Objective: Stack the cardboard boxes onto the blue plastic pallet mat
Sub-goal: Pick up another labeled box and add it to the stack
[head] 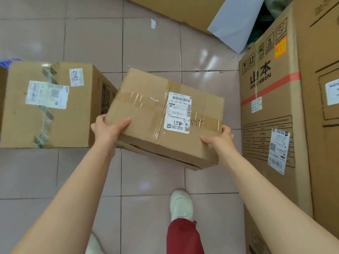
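Observation:
I hold a taped cardboard box point(146, 107) with a white shipping label in the air over the tiled floor, tilted down toward me. My left hand point(108, 130) grips its near-left corner, thumb on top. My right hand point(219, 137) grips its near-right corner. To the left stands a larger cardboard box point(53, 123) with white labels. Behind that box's far-left corner a small piece of the blue pallet mat point(7, 62) shows at the frame's left edge; the rest of it is hidden.
A tall printed carton point(269, 110) stands at the right, with a bigger carton point(321, 52) behind it. Flat cardboard point(174, 8) and a pale sheet point(236, 24) lie at the back. My foot in a white shoe point(180, 204) is on the tiles below the held box.

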